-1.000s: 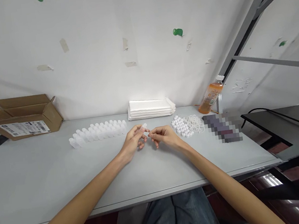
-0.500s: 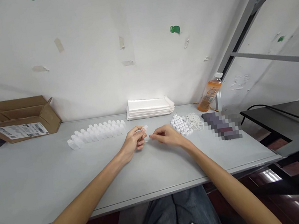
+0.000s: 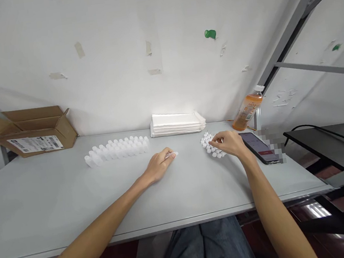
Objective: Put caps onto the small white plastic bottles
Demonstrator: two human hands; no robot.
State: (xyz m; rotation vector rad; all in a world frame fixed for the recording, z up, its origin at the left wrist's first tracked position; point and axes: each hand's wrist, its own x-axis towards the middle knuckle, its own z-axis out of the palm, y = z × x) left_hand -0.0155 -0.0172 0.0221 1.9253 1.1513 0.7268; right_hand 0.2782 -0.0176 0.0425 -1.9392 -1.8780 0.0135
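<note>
the left hand [image 3: 159, 166] rests on the grey table top [image 3: 42, 205] with its fingers curled in, thumb and fingers closed on a small white plastic piece [image 3: 172, 154] that pokes out past the fingertips (too small to say exactly what it is). the right hand [image 3: 228, 142] sits well apart from it, reaching over a loose cluster of white plastic caps [image 3: 208, 145], its fingertips on or just above the pile; whether it has closed on 1 of them i cannot tell. the caps lie near a black smartphone [image 3: 258, 147], its screen lit and partly blurred out, and the hand sits between the 2. to the left, white plastic bottles [image 3: 116, 150] are lined up in a tight double row, probably packed close to take little room. at the back, a flat stack of white packets [image 3: 176, 123] lies against the wall, an orange drink bottle [image 3: 247, 110] stands at the right, and an open cardboard box [image 3: 37, 132] with a shipping label sits at the far left, all seemingly pushed back out of the way of the hands.
</note>
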